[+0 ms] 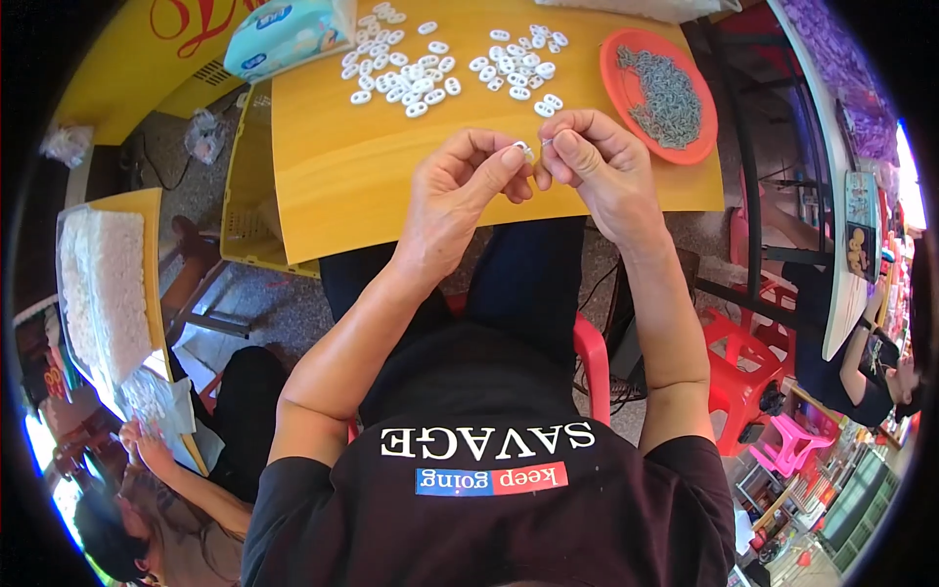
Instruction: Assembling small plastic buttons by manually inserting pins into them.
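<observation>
Over the near part of the yellow table, my two hands meet with their fingertips close together. Between thumb and forefinger, my left hand pinches a small white oval two-hole piece. My right hand is closed in a pinch just beside it; a thin, tiny thing seems to show at its fingertips, too small to name. Beyond my hands lie loose white two-hole pieces in a larger left group and a smaller right group. An orange-red plate at the right holds a heap of small grey metal pieces.
A blue-green tissue pack sits at the table's far left corner, and a clear bag at its far edge. A yellow crate stands below left. Another person works at the lower left; red stools stand at right.
</observation>
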`<move>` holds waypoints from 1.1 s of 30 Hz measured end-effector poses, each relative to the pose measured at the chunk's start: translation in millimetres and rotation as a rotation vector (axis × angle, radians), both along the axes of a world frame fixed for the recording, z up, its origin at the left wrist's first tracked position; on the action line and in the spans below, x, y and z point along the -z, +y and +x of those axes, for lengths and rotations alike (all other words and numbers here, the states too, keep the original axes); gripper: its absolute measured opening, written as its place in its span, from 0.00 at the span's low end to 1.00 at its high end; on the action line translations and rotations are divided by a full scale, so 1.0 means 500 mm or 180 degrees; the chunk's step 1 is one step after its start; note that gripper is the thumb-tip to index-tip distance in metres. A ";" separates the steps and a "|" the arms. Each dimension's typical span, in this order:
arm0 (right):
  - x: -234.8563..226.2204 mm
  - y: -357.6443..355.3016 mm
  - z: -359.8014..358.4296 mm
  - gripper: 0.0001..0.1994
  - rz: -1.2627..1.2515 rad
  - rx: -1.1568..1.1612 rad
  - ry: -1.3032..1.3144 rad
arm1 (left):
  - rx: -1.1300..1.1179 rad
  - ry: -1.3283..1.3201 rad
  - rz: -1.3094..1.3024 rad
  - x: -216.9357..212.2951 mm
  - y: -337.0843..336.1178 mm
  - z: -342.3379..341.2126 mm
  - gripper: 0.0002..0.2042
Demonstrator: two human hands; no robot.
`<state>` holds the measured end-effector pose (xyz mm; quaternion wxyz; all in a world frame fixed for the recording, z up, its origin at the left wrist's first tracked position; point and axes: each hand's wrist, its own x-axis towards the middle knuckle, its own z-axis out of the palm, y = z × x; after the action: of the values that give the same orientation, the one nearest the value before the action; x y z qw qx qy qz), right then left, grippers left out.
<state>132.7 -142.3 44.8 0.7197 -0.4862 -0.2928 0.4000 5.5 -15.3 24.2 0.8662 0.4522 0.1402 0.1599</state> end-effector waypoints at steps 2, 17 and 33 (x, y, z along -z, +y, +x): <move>0.004 0.004 -0.017 0.10 -0.0132 0.0111 0.0043 | -0.0022 -0.0069 -0.0045 -0.002 -0.003 -0.010 0.09; -0.012 0.022 -0.032 0.11 -0.0690 0.0375 -0.0737 | -0.0369 -0.0155 0.0254 0.005 0.006 -0.042 0.08; -0.016 0.020 -0.077 0.07 -0.0573 0.0573 -0.1887 | -0.0128 -0.0342 -0.0188 0.010 0.020 -0.064 0.07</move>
<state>94.4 -132.5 52.9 0.5897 -0.6672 -0.4089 0.2000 -26.3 -5.3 19.3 0.8820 0.4143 0.1072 0.1971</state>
